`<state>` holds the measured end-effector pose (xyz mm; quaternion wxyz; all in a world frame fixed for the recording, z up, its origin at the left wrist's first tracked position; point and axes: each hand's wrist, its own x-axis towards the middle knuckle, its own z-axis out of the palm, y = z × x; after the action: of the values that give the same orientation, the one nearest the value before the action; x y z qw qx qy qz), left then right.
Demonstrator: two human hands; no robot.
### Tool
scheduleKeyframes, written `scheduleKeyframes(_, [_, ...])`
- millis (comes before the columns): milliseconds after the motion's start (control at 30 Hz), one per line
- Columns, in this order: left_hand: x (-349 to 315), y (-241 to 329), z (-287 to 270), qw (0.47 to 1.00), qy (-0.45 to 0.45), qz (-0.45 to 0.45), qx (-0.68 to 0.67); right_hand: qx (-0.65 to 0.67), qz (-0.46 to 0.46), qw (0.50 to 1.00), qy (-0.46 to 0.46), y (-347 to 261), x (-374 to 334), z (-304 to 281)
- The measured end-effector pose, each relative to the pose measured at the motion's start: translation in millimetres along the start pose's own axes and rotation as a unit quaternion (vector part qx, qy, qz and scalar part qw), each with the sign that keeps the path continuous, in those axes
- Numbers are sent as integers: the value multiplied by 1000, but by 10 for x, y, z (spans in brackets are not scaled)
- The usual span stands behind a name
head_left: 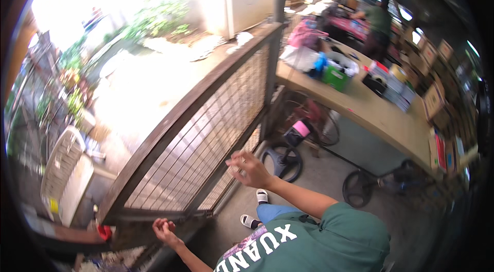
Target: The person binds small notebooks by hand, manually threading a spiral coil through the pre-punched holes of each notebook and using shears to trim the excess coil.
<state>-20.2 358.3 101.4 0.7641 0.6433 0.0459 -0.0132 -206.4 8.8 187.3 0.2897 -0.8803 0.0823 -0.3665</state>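
A gate with a wooden top rail (193,87) and wire mesh panel (198,141) runs slantwise in front of me. My right hand (249,169) hangs in the air before the lower part of the mesh, slightly blurred. Its fingers are bent but apart, and it holds nothing. Down by the gate's near left end is my left hand (165,232), with loosely curled fingers and nothing visible in them. Neither hand clearly touches the gate. A red object (104,232) sits at the rail's near end.
On the right stands a long table (381,123) with a green container (335,78), bags and papers. Wheeled equipment (288,161) rests on the floor below. Beyond the gate are a plastic chair (64,174) and plants. Another person (378,25) stands farther back near stacked cardboard boxes (435,98).
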Motion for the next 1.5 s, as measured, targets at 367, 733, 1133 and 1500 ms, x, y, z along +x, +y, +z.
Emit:
scheduleKeyframes(367, [-1272, -556, 1567, 632, -613, 139, 453, -44, 625, 577, -523, 639, -4481, -1053])
scheduleKeyframes(733, [-4771, -621, 2882, 366, -799, 294, 376, 136, 715, 684, 60, -471, -6381, -2793])
scheduleKeyframes(1133, [-6718, -450, 3057, 171, -871, 303, 347, 130, 858, 498, 9, -1576, -9266, -2182])
scheduleKeyframes(1500, [-5225, 966, 4998, 625, -517, 555, 186, -8, 773, 634, 4, -240, -8198, -2650])
